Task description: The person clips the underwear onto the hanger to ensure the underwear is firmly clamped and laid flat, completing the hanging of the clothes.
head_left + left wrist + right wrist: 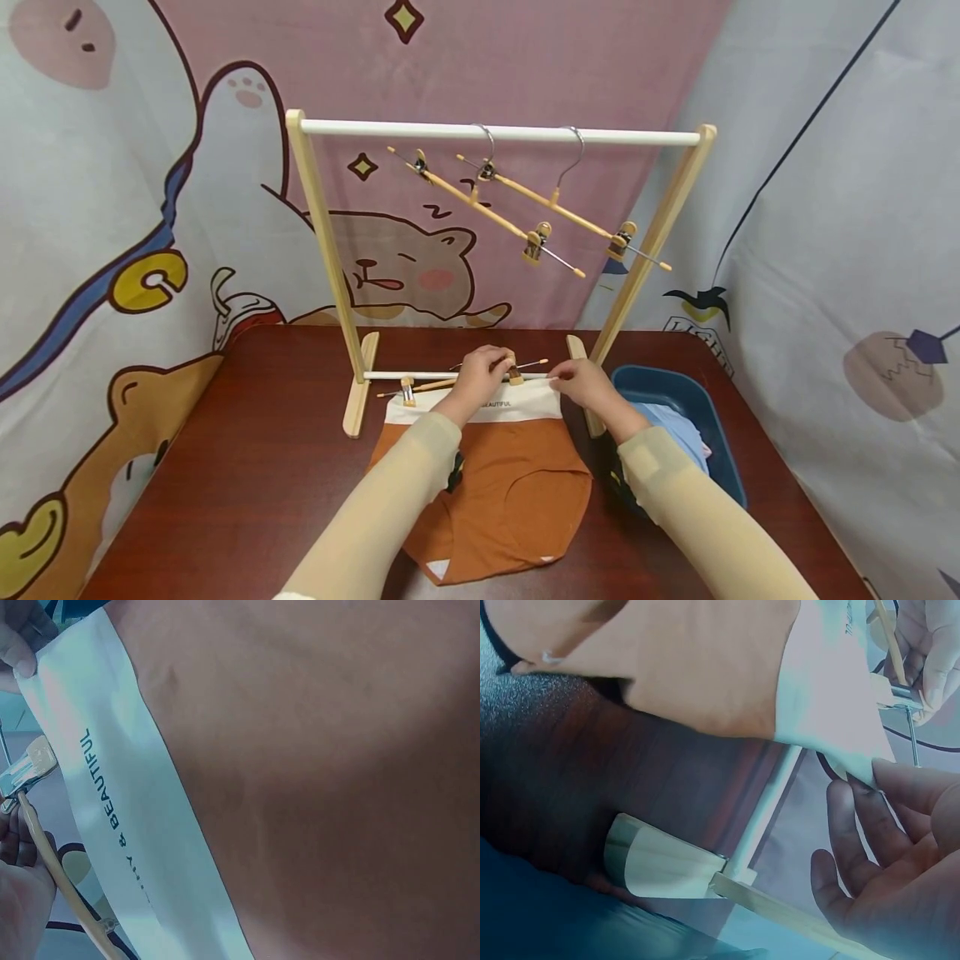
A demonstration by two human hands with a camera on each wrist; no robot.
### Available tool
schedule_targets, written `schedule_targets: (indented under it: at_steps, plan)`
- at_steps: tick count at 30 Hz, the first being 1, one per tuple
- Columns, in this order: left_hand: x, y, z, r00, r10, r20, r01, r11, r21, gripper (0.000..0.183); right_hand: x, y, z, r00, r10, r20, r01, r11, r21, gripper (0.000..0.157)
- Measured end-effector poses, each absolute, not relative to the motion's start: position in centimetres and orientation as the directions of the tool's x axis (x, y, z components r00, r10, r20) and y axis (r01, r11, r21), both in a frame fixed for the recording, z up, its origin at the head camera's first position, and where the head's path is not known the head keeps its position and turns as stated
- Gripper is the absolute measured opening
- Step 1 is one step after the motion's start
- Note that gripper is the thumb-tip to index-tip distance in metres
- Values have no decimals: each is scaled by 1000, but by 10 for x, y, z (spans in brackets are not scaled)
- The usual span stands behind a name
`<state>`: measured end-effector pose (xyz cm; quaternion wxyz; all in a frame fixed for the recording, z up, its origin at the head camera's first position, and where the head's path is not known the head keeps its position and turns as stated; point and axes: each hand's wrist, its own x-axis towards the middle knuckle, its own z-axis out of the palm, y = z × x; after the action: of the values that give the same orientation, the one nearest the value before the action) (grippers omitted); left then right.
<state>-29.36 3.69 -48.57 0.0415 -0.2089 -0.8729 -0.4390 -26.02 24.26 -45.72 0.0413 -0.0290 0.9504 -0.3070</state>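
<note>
Orange-brown briefs (517,475) with a white waistband (112,787) hang from a wooden clip hanger (56,862) in front of the rack's lower bar. The hanger's left clip (408,392) is on the waistband. My left hand (480,379) pinches the right clip (515,372), whose jaws are right at the waistband's top edge in the left wrist view. With thumb and forefinger, my right hand (588,390) pinches the waistband's right corner, its other fingers (842,825) loosely bent.
A wooden rack with a white top rail (420,129) stands on the dark red table (247,467). Two clip hangers (487,212) hang from the rail, bearing no clothes. At the right, a blue basin (723,442) holds light blue cloth (671,425). A printed curtain (525,67) is behind.
</note>
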Motion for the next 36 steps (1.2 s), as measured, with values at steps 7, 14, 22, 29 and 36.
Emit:
schedule_targets:
  at_steps: [7,14,22,29,36]
  plan:
    - [-295,35,-487,-913,325,247,392,528,753,34,-259,241,-455,-984,-108,-144,-7,822,-570,11]
    - [-295,34,-489,-919,312,240,377,520,767,34,-259,235,-455,-989,-93,-111,-24,861,-509,11]
    - [-294,35,-489,-928,310,208,348,514,784,34,-262,234,-452,-992,-74,-104,-11,864,-503,15]
    - [-295,35,-490,-928,307,212,349,512,785,34,-262,235,-450,-990,-88,-110,-19,857,-515,15]
    - [-294,35,-491,-921,315,228,364,494,789,31,-262,238,-448,-992,-82,-101,-15,843,-538,18]
